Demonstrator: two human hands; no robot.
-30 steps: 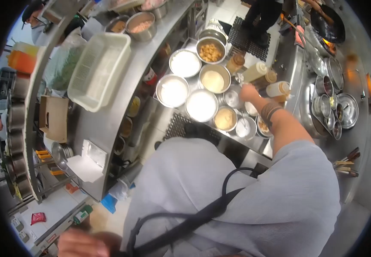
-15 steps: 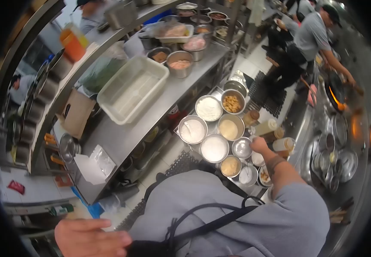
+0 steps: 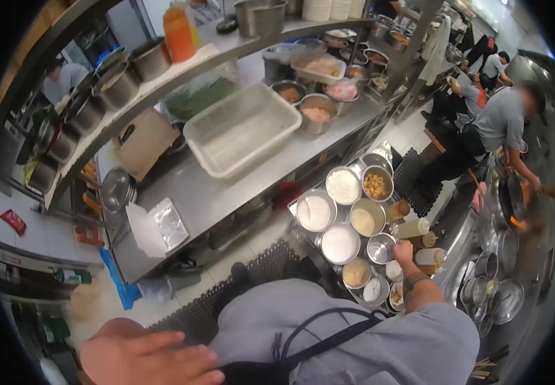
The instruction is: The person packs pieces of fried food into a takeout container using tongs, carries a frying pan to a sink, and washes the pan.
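The right hand (image 3: 404, 251) curls at the rim of a shiny pot (image 3: 380, 249) among powder-filled pots (image 3: 340, 245); its grip cannot be told. The left hand (image 3: 162, 356) is spread, empty. A steel desk (image 3: 226, 202) carries a white tub (image 3: 245, 128); a co-worker (image 3: 502, 122) stands by a wok (image 3: 510, 194).

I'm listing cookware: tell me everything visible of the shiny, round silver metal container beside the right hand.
The shiny, round silver metal container looks like steel, open-topped and roughly upright, its inside bright with reflections, no food discernible. It sits between a round metal pot of white contents and the bare right hand, close at its rim; contact is unclear.
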